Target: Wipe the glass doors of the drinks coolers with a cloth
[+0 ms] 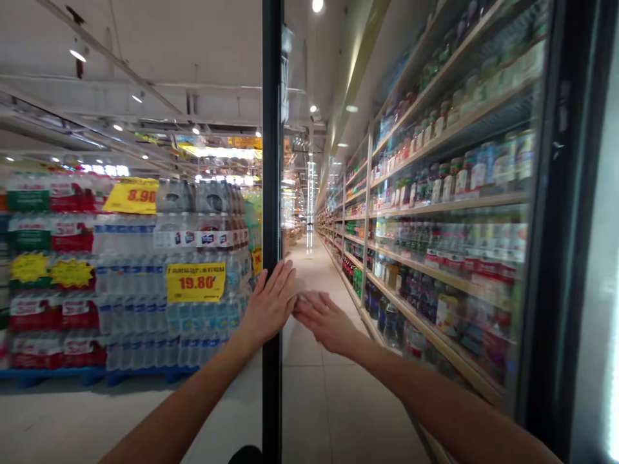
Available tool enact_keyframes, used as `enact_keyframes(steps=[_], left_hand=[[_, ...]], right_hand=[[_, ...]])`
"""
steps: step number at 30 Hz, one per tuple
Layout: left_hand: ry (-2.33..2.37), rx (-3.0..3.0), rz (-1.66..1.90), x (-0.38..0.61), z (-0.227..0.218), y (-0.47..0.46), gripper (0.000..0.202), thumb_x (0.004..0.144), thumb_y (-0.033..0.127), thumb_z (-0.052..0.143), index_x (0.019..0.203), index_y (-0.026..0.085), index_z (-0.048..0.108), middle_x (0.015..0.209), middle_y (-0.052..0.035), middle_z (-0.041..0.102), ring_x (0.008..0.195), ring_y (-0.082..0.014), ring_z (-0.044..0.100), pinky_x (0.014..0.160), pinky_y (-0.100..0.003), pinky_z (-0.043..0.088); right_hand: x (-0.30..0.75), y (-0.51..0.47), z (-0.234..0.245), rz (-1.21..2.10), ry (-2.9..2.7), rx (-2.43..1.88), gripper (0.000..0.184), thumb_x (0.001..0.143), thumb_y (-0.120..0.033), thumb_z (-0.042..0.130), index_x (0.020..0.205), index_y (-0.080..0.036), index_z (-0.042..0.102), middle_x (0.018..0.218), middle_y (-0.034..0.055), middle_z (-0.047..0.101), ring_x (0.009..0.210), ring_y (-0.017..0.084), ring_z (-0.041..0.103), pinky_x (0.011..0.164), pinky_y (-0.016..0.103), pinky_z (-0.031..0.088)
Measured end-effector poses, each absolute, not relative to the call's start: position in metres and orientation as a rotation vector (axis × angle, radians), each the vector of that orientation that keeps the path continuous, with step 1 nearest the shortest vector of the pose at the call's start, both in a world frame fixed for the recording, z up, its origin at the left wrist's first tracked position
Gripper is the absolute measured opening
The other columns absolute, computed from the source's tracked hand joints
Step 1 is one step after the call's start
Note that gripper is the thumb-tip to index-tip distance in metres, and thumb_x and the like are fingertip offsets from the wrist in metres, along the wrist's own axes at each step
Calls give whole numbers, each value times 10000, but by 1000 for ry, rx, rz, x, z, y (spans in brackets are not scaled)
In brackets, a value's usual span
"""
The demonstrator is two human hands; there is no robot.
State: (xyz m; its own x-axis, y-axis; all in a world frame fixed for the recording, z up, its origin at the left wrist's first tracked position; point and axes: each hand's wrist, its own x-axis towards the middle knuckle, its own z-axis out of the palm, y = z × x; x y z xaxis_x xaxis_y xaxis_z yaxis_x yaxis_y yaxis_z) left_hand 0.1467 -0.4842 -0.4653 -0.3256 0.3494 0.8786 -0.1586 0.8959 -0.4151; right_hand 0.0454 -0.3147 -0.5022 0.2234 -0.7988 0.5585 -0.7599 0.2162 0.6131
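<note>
A glass door (pixel 309 399) with a dark upright frame edge (pixel 272 161) stands in front of me. My left hand (pixel 271 301) lies across that edge, its fingers stretched up and forward. Just to the right, in front of the glass, is my right hand (pixel 325 321), fingers extended and pointing left. Their fingertips come close to each other; whether they touch I cannot tell. Both hands look flat, with nothing held in them. Whether the right palm presses on the pane is unclear.
Wrapped packs of bottled drinks (pixel 130 303) are stacked on blue pallets (pixel 91 376) at left, with yellow price signs (pixel 196 282). Long shelves of bottles (pixel 435 187) show in or through the glass, beside a tiled aisle (pixel 309 277). Another dark frame (pixel 551 225) stands at right.
</note>
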Motion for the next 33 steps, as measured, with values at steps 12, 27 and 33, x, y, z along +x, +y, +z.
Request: enact_keyframes(steps=[12, 27, 33], left_hand=[[-1776, -124, 516, 135, -484, -481, 612, 873, 261, 423, 1416, 107, 189, 1396, -130, 384, 1347, -221, 252, 1114, -419, 148], [-1814, 22, 413, 115, -474, -457, 620, 869, 360, 391, 1386, 45, 256, 1429, -193, 302, 1338, -272, 276, 1076, -441, 231], [-1809, 30, 377, 116, -474, -455, 643, 871, 341, 387, 1416, 75, 174, 1433, -185, 300, 1333, -260, 292, 1080, -443, 227]], right_hand=[[27, -305, -447, 113, -1455, 1116, 487, 816, -186, 483, 1300, -226, 460, 1425, 48, 372, 1373, 246, 160, 1105, 458, 149], [24, -298, -439, 259, -1478, 939, 469, 805, -164, 483, 1265, -256, 499, 1400, 38, 404, 1374, 242, 148, 1104, 464, 166], [-5, -236, -447, 432, -1451, 635, 471, 845, -178, 439, 1309, -260, 449, 1410, 71, 385, 1367, 237, 188, 1079, 459, 228]])
